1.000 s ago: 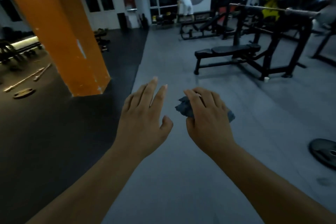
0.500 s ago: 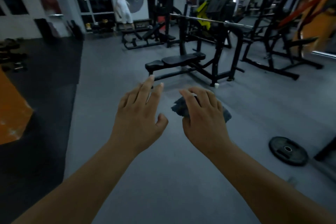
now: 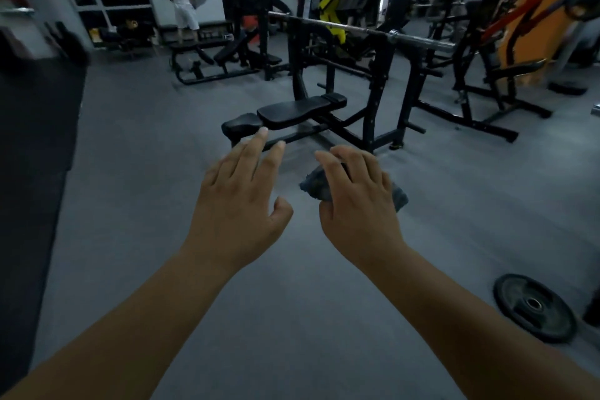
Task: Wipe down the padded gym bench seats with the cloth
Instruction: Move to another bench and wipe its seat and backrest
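A black padded flat bench (image 3: 293, 112) stands on the grey floor just beyond my fingertips, under a rack with a steel barbell (image 3: 360, 30). My right hand (image 3: 358, 201) grips a crumpled dark grey cloth (image 3: 398, 200), which sticks out on both sides of the hand. My left hand (image 3: 242, 195) is held out flat with straight fingers and holds nothing; its fingertips overlap the bench's near end in the view. Both hands are in the air, short of the bench.
A weight plate (image 3: 534, 307) lies on the floor at the right. More black benches and machines (image 3: 224, 58) stand behind and to the right. A person in white (image 3: 181, 3) stands at the back wall. A dark mat (image 3: 35, 127) lies on the left.
The view has swung right and moved closer: the orange pillar has left the frame and the bench now sits larger, right in front of my hands. My hands keep the same pose.
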